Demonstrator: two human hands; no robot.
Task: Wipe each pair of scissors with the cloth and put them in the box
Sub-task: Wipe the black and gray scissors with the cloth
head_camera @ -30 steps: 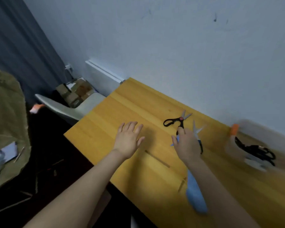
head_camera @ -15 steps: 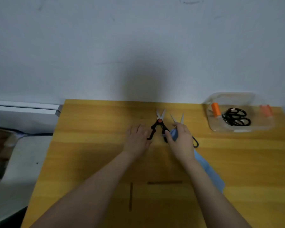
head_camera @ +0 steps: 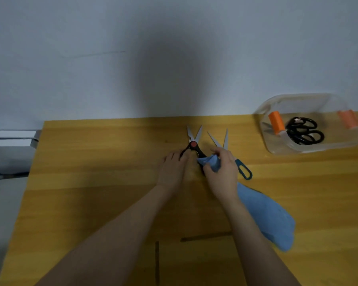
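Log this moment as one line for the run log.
left grip: touches black-handled scissors | right grip: holds blue cloth | teal-handled scissors: on table | clear box: black scissors inside

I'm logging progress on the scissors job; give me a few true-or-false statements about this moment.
1. The right hand holds the blue cloth. True.
2. The clear box is empty. False: black scissors lie inside it.
3. The red-pivot scissors lie with blades open. True.
4. The teal-handled scissors lie in the box. False: they lie on the table beside the right hand.
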